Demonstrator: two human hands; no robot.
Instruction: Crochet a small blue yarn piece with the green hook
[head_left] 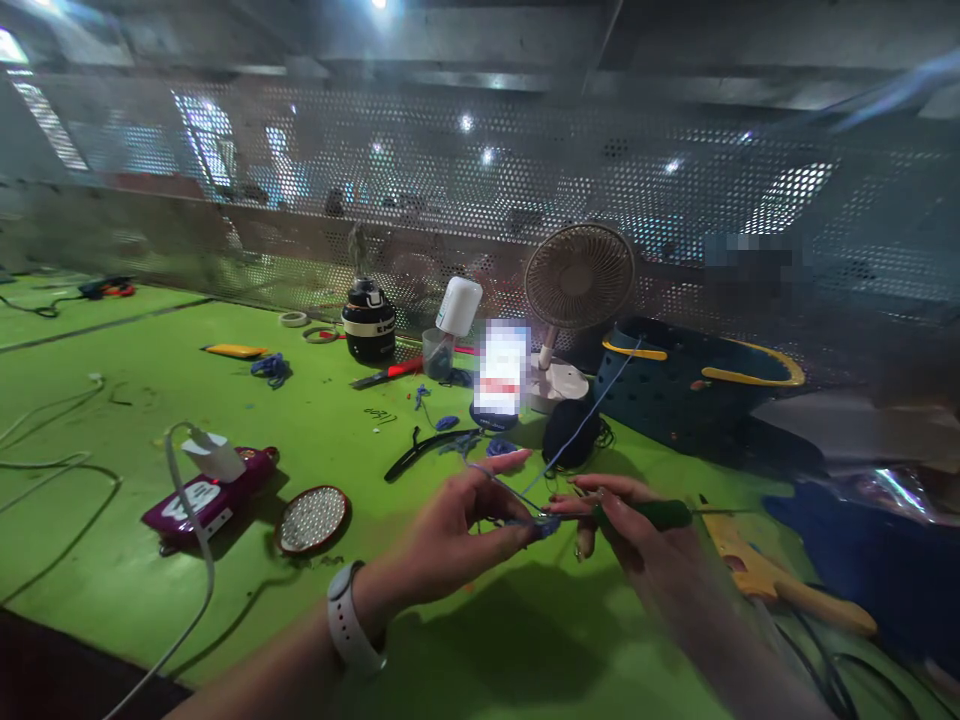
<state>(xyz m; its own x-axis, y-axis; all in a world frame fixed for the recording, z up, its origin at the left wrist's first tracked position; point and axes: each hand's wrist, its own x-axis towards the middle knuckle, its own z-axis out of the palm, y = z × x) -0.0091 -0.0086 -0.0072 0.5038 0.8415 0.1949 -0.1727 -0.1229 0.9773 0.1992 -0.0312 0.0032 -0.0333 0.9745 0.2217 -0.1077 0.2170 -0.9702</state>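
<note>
My left hand (pixel 476 520) pinches a small blue crochet piece (pixel 546 526) between thumb and fingers, with one finger stretched out above. My right hand (pixel 634 520) grips a crochet hook (pixel 652 514) by its green handle; the thin shaft points left and its tip meets the crochet piece. A strand of blue yarn (pixel 583 425) rises from my left fingers to the dark blue basket (pixel 652 395) behind. Just beyond the hands lies a dark ball of yarn (pixel 571 432). The stitches are too small to make out.
A lit phone (pixel 501 375) stands before a desk fan (pixel 579 275). Left are a purple power strip (pixel 214 495), a round studded disc (pixel 312 520), a black-and-cream bottle (pixel 369 325) and a yellow cutter (pixel 234 351). Yellow-handled scissors (pixel 795 590) lie right, beside dark blue cloth (pixel 862 560).
</note>
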